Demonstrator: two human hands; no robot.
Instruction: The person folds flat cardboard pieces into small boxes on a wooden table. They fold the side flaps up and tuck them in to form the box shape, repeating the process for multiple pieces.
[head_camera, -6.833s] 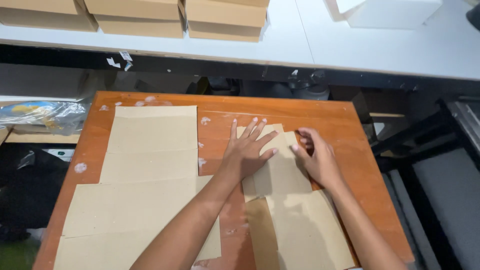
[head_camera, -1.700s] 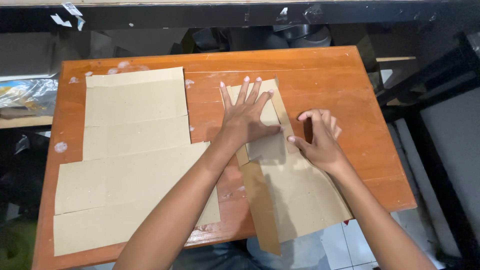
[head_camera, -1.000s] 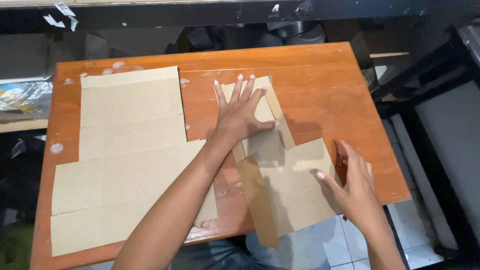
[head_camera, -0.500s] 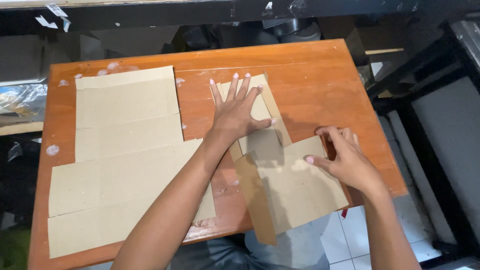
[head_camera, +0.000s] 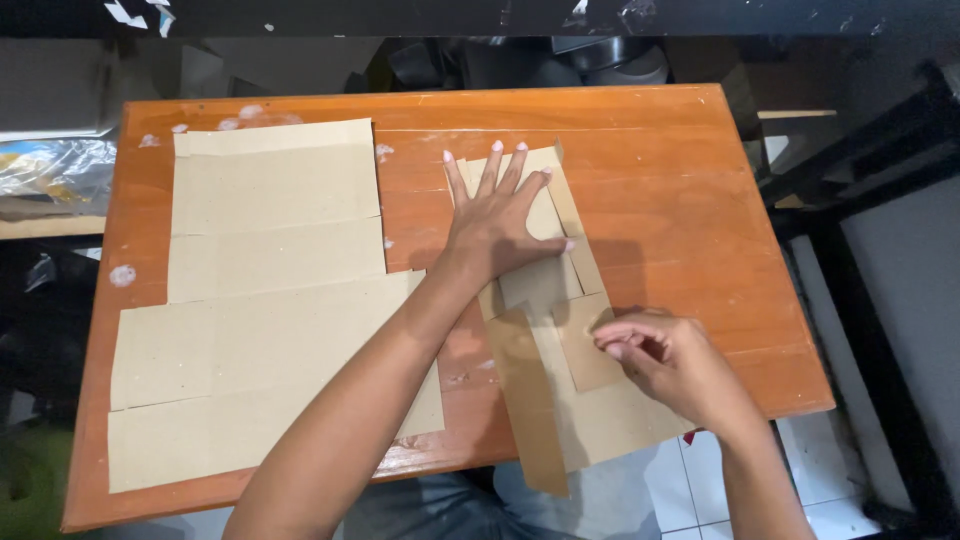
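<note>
Cardboard, tan and flat, is lying right of centre on the orange wooden bench (head_camera: 700, 180): this folded cardboard blank (head_camera: 560, 380) is overhanging the near edge, its long axis running from lower centre up the frame. Nearest, the right hand (head_camera: 680, 365) is curling its fingers (head_camera: 615, 340), pinching a small flap over. Farther up, the left hand (head_camera: 495, 225) is pressing down, fingers spread. Creasing seems underway; next probably needs firm flattening. At left, larger cardboard sheets (head_camera: 265, 290) are lying.
</note>
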